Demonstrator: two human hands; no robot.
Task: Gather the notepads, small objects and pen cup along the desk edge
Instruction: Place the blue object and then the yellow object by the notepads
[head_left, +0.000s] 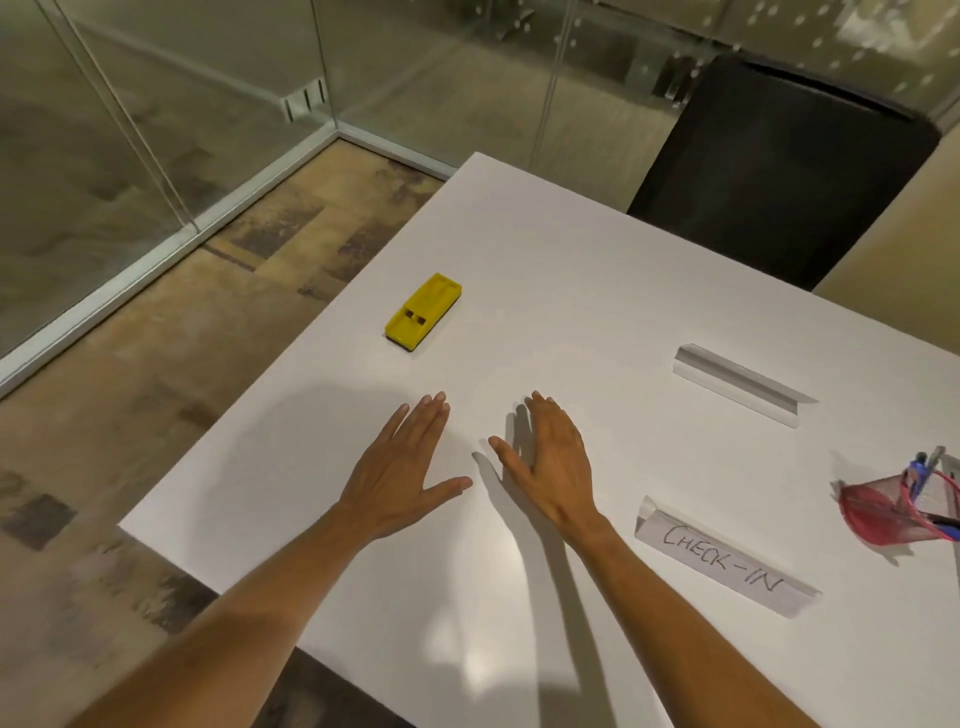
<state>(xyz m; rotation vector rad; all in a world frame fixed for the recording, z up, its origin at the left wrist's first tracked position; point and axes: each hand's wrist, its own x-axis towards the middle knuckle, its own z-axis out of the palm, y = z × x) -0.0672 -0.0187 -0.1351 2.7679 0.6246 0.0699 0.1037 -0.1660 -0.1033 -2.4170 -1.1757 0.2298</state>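
Yellow plastic, the whiteboard eraser (422, 312) lies alone in the upper left part of the white desk (571, 270), close to the desk's left edge, its long axis running from lower left to upper right in the frame. Both hands are empty, spread flat with fingers extended, low over the bare middle of the desk; whether the palms touch the surface I cannot tell. The left hand (410, 467) sits just below the eraser in the frame and is clearly the nearer; the right hand (550, 457) is beside it, thumbs almost meeting.

Off to the right lie the other pieces: a folded paper tent sign lettered CHECK-IN (724, 564), a blank folded card (743, 382) above it, and a red mesh pen cup (893, 509) tipped on its side at the right border, pens spilling out. No notepads show.

A short forward reach by the left hand looks like the likeliest opening move.
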